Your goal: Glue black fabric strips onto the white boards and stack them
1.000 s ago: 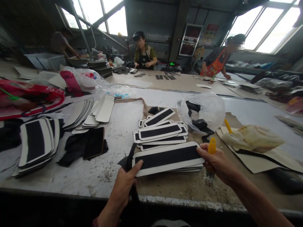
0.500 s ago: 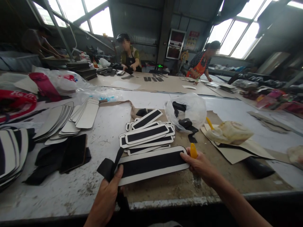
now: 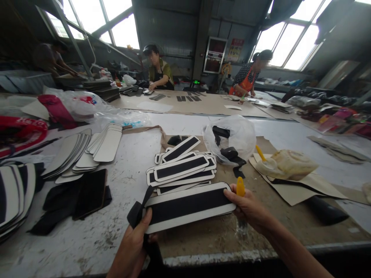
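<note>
Panel [image 3: 189, 208] held by table's [image 3: 116, 197] near edge
Left hand [image 3: 133, 239] grips one end; right hand [image 3: 251, 210], the other, plus yellow-handled tool [image 3: 240, 187].

Two hands [image 3: 135, 241] [image 3: 251, 208], two yellow handles [image 3: 240, 187] [image 3: 260, 153], three coworkers [image 3: 162, 75] [image 3: 244, 79] [image 3: 48, 57] show.

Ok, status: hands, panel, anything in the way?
Left hand grips panel, left end. Right hand holds right end plus yellow handle. Panel held black-and-white face up. Possible snag: black strip by left hand.
</note>
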Demonstrator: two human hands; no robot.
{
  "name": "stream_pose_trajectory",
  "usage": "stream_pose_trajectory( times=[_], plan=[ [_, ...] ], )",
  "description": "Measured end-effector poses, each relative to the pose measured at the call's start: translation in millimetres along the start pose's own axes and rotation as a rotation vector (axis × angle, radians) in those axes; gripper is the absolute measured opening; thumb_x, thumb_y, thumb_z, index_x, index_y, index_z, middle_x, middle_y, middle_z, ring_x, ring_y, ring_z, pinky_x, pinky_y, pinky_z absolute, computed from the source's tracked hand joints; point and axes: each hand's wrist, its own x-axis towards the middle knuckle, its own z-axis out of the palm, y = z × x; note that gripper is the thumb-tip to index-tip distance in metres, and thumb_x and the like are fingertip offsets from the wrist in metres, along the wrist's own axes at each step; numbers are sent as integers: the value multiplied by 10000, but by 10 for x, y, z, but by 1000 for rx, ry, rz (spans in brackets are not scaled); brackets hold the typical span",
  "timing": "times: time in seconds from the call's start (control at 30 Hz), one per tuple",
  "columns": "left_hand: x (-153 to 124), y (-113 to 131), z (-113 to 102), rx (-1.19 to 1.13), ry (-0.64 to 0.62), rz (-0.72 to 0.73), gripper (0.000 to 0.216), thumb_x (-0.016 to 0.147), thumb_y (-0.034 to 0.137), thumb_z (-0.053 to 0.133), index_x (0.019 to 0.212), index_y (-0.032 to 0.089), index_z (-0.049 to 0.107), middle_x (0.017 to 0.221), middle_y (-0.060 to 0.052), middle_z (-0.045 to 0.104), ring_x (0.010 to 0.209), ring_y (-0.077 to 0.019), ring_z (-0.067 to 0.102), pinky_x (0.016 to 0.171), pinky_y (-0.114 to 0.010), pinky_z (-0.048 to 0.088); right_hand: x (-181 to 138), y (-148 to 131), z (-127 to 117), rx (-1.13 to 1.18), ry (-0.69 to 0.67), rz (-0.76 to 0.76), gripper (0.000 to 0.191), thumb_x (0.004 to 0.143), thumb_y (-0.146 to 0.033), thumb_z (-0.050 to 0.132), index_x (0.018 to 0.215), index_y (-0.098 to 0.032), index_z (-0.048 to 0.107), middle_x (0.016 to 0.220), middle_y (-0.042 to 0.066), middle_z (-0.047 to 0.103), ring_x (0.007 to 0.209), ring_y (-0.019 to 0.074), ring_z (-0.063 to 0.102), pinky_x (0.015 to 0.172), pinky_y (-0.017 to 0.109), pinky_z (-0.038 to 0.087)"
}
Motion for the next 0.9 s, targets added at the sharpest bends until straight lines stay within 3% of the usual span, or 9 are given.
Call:
stream_pose_trajectory(
  times=[0.13,0.23,0.4,0.57,0.73,0.9],
  plan=[
    [74,-9,-13,-162,-40,-167,429,559,408,861,765,163,575,627,54,451,468,-61,341,368,-181,310,54,-1,29,216,-56,55,520,647,-476,797,741,-208,361,526,-131,287,412,-1,173,381,123,150],
    [135,-34,-26,-165,-64,-171,412,600,431,835,723,158,553,563,55,421,454,-61,320,378,-178,309,110,-11,42,248,-54,39,523,644,-501,799,735,-205,377,523,-127,286,414,0,184,381,117,169],
    [233,-65,-44,-100,-78,-69,446,688,520,756,633,180,472,498,64,357,443,-67,283,380,-180,287,205,-26,47,138,9,-34,528,665,-607,735,709,-191,414,542,-103,329,424,7,258,388,124,225],
    [258,-5,-4,-175,-124,-119,522,723,649,652,608,165,494,488,48,372,446,-72,287,388,-195,289,258,-61,71,22,70,20,556,645,-648,719,708,-199,396,509,-114,313,395,7,264,375,135,198],
    [300,17,-3,-239,-126,-136,452,735,564,689,659,157,510,543,47,403,463,-66,301,398,-193,280,328,-109,30,-90,98,91,566,619,-610,756,729,-211,371,496,-130,294,381,3,247,375,136,162],
    [342,16,-75,-39,-69,-99,426,598,431,832,720,159,528,560,68,409,458,-49,295,383,-169,214,428,-130,-42,-238,65,109,533,664,-651,682,729,-207,393,493,-117,324,383,17,278,374,145,158]
  ],
)
